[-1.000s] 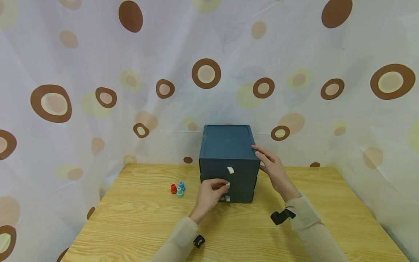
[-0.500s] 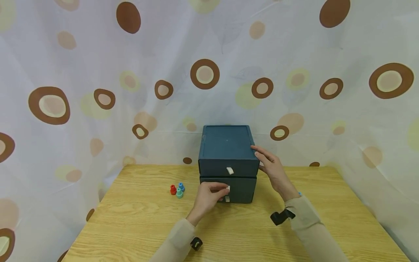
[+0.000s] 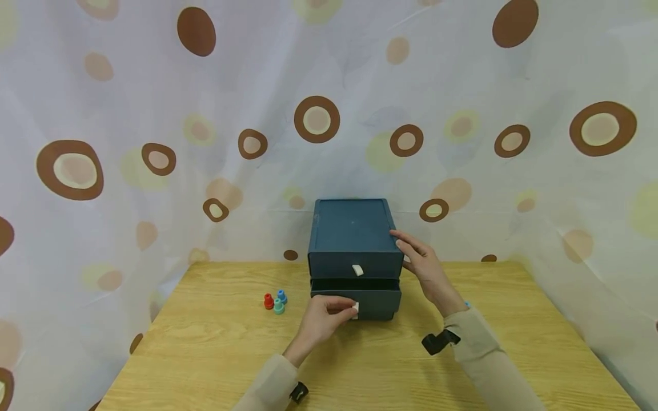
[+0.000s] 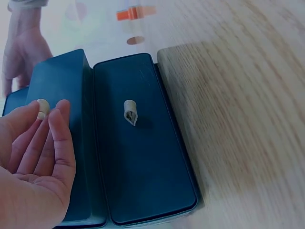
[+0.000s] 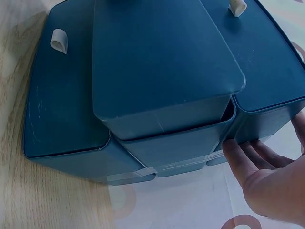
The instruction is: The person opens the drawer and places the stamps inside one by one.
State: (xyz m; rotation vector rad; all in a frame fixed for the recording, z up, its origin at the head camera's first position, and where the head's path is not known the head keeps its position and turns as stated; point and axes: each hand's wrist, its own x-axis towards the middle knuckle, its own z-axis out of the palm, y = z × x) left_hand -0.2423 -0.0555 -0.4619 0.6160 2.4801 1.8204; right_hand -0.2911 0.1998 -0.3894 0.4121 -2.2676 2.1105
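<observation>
A dark blue three-drawer cabinet stands on the table near the wall. Its middle drawer sticks partly out, with a dark gap above its front. My left hand pinches that drawer's white pull tab between thumb and fingertips. The top drawer's white tab and the bottom drawer's tab are untouched, and both those drawers sit flush. My right hand steadies the cabinet's right side, fingers extended along the side and top edge. The drawer's contents are hidden.
Left of the cabinet stand a red peg-like piece, a blue one and a teal one. Another small blue thing shows behind the right sleeve. A spotted curtain backs the wooden table.
The middle drawer has slid out toward me from nearly flush, with my left hand drawing back on its tab. My right hand stays at the cabinet's side.
</observation>
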